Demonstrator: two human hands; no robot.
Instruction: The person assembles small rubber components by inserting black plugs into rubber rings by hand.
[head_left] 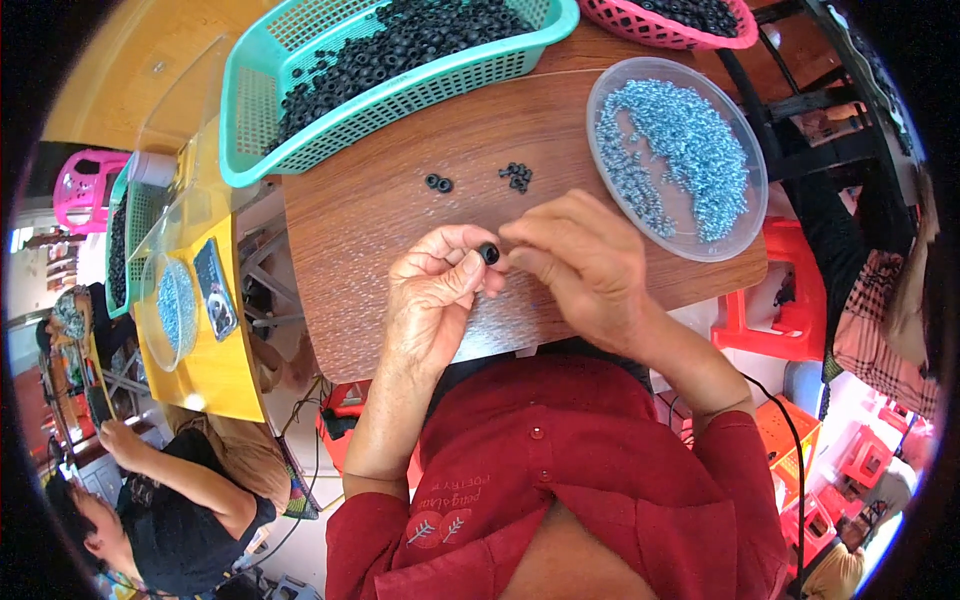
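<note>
My left hand (437, 285) pinches a small black ring-shaped part (489, 253) between thumb and fingers, its round hole turned toward my right hand. The fingertips of my right hand (590, 270) are pressed together close beside that part; anything between them is too small or hidden to make out. Beyond my hands, a pair of black rings (438, 183) and a little cluster of smaller black pieces (516, 177) lie on the brown wooden table (370, 260).
A teal basket (400, 103) full of black rings stands far left. At the right sits a clear round tray (757, 165) of shiny blue pieces, with a pink basket (655, 32) behind it. Another person (190, 500) works at a yellow table (228, 375) to the left. Red stools (780, 300) stand right.
</note>
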